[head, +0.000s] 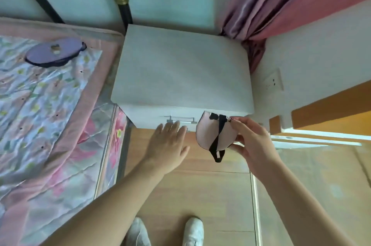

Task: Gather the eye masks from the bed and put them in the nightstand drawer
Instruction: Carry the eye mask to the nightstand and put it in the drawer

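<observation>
Pinching the pale pink fabric eye mask (pixel 212 135) with its black strap in my right hand (pixel 253 145) before the white nightstand's closed drawer front (pixel 160 119), I reach my left hand (pixel 168 143), fingers straight and empty, to its metal bar handle (pixel 180 121), while the lilac eye mask (pixel 54 52) lies near the floral bed's (pixel 40 115) top edge.

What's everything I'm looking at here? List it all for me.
Pink eye mask: one, pink with black strap, held before the nightstand front.
Purple eye mask: one, purple, on the bed.
Bed: one, floral pink cover, left.
Nightstand: one, white, between bed and curtain.
Drawer handle: one, silver, on the shut drawer front.
Curtain: one, pink, upper right.
Wall socket: one, white, right wall.
Shoes: two, white, bottom.
Left hand: open, at the handle.
Right hand: pinching the pink mask.
</observation>
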